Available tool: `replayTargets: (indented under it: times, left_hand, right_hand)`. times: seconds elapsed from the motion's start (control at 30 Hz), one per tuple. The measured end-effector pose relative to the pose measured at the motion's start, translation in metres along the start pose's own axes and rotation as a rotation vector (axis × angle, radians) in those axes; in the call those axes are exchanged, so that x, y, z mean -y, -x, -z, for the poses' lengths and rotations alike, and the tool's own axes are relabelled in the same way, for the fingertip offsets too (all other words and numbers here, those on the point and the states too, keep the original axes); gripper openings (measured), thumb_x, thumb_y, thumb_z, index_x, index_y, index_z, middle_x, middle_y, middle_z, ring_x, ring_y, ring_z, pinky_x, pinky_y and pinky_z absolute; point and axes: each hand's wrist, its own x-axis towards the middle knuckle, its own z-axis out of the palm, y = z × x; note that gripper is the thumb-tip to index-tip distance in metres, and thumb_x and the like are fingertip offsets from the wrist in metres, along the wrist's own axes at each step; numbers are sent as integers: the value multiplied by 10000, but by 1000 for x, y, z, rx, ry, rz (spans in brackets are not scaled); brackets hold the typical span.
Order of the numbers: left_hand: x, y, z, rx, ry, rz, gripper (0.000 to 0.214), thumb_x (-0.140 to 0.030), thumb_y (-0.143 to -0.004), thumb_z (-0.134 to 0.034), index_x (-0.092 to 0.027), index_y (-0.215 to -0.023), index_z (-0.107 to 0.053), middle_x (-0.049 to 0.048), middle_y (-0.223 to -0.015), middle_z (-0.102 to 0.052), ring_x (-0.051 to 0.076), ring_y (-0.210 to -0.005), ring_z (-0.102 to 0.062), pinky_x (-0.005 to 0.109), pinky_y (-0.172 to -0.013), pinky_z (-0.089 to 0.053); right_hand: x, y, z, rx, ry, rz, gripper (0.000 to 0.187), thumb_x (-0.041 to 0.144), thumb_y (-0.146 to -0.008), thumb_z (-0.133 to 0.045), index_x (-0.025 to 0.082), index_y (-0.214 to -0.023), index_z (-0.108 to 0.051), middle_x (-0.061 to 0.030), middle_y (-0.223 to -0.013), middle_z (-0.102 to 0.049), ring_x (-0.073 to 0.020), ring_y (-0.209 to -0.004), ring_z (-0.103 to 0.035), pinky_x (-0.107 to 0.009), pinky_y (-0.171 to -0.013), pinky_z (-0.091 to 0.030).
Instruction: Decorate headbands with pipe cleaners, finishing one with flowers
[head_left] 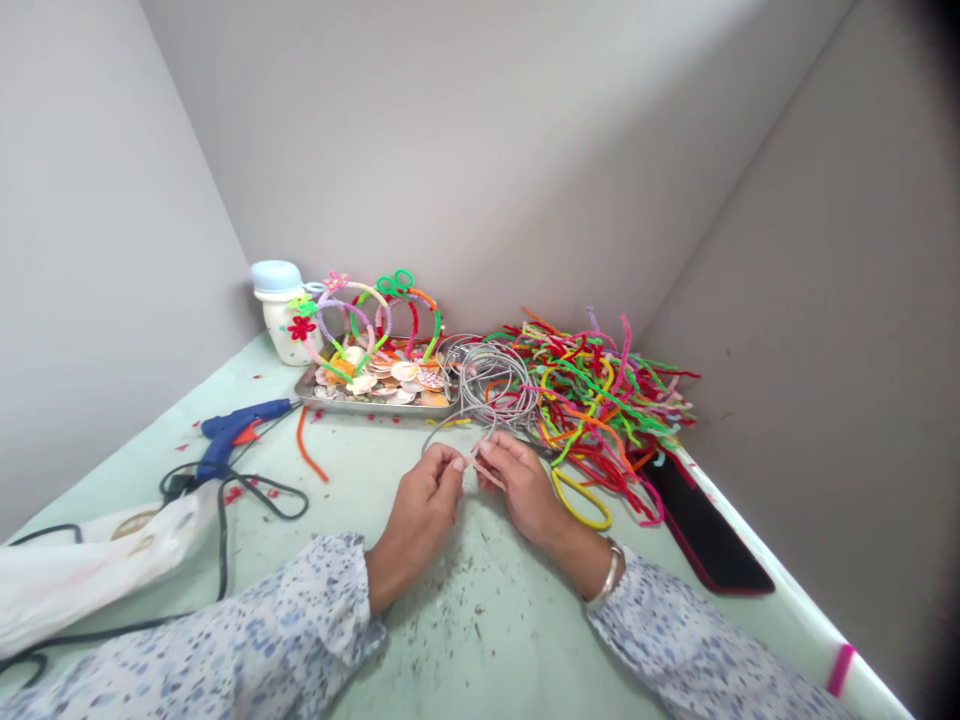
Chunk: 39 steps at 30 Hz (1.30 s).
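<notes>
My left hand (pixel 424 500) and my right hand (pixel 521 485) meet at the front middle of the green table, with their fingertips close together. Both pinch a short, thin, pale stem (pixel 486 473), probably a pipe cleaner or wire, though the fingers hide part of it. Just behind them lies a tangled coil of grey wire (pixel 487 385), and a strand of it curves down towards my left hand. To the right of my right hand lies a heap of multicoloured pipe cleaners (pixel 600 410), with a yellow loop (pixel 581 500) at its front.
A blue glue gun (pixel 236 432) with a black cord lies at left, near a white plastic bag (pixel 97 565). At the back stand a metal tray of seashells (pixel 375 385), pipe-cleaner hoops (pixel 367 315) and a white blue-lidded jar (pixel 281 310). A phone (pixel 709 525) lies at right. Grey walls enclose the table.
</notes>
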Motion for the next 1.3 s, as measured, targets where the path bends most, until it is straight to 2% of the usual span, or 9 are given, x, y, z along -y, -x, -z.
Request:
replayTargets:
  times: [0.13, 0.4, 0.9, 1.3]
  left_hand:
    - [-1, -1, 1, -30, -11, -26, 237, -366, -894, -401, -196, -771, -509, -57, -539, -444, 119, -501, -409, 234, -536, -337]
    - [1, -1, 1, -46, -3, -7, 228, -364, -886, -412, -197, -763, -506, -58, -531, -444, 113, -495, -396, 222, -511, -318]
    - [4, -3, 3, -36, 26, 25, 221, -381, -867, -436, -201, -750, -488, -68, -517, -405, 99, -455, -356, 209, -465, -282]
    - [2, -3, 3, -14, 41, 12, 226, -365, -882, -425, -193, -745, -476, -66, -529, -404, 89, -470, -357, 199, -470, -286]
  right_hand:
    - [7, 2, -1, 59, 81, 17, 119, 296, -802, -567, 190, -754, -593, 29, -613, -520, -123, -574, -459, -249, -570, -370]
    - [10, 2, -4, 38, 162, 38, 73, 246, -781, -574, 184, -771, -612, 34, -622, -532, -121, -560, -477, -248, -557, -382]
    - [3, 3, -2, 52, 261, 144, 94, 259, -842, -531, 206, -820, -606, 16, -718, -570, -146, -671, -525, -259, -649, -407]
    - [3, 5, -3, 43, 370, 206, 113, 257, -872, -507, 201, -815, -586, 13, -742, -560, -150, -704, -503, -259, -670, -395]
